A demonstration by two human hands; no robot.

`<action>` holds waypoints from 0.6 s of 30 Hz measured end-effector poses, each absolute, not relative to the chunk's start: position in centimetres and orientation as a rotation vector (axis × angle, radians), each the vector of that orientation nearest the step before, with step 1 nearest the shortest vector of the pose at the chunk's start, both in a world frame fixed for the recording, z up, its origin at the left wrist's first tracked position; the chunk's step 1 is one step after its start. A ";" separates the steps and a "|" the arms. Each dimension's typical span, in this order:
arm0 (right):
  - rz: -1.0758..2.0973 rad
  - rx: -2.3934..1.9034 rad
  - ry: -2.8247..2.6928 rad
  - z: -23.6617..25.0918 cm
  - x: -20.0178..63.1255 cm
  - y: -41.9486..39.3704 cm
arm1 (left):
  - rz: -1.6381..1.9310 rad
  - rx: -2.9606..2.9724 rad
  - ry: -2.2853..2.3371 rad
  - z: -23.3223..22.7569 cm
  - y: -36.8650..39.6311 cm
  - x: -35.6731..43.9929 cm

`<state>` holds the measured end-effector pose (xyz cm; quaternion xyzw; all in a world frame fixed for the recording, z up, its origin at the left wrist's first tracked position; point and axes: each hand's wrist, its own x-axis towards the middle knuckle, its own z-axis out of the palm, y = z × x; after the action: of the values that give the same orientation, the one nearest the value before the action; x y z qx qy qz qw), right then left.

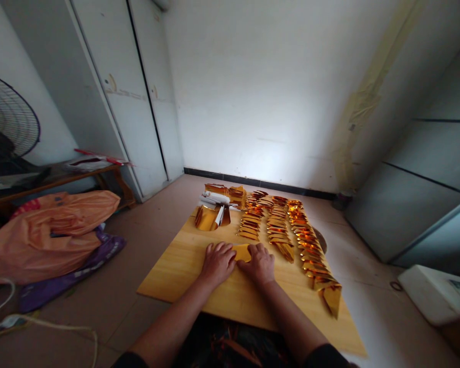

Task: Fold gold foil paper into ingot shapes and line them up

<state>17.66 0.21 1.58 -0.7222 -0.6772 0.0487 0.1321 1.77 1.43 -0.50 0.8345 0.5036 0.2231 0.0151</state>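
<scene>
Between my two hands lies a small sheet of gold foil paper [241, 252], low over the wooden board. My left hand [217, 263] has its curled fingers on the sheet's left end. The fingers and thumb of my right hand [259, 263] close on the right end. Just beyond my left hand sits a curled stack of gold foil sheets [206, 219] with white paper edges showing. Folded gold foil pieces stand in overlapping rows: one row [250, 223] ahead of my right hand, another row [279, 227] beside it, and a long row [310, 245] down the right side.
The wooden board [172, 276] reaches to my lap. More gold bundles [236, 195] stand at its far edge. Orange and purple bags [53, 230] lie on the floor at left, near a fan [11, 112]. A white box [437, 294] is at right; a cabinet [111, 76] stands behind.
</scene>
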 end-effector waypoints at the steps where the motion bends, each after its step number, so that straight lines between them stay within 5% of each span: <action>1: 0.150 -2.094 -1.969 1.7 17.7 0.2 | 0.687 2.592 1.563 -0.5 1.4 1.8; 18: 0.227 -1.915 -2.096 2.1 18.7 1.3 | 0.622 2.534 1.546 -0.3 1.7 1.6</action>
<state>18.68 1.31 2.09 -0.6651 -0.7281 0.0789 0.1460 1.57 1.65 -0.28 0.8343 0.5090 0.2049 0.0542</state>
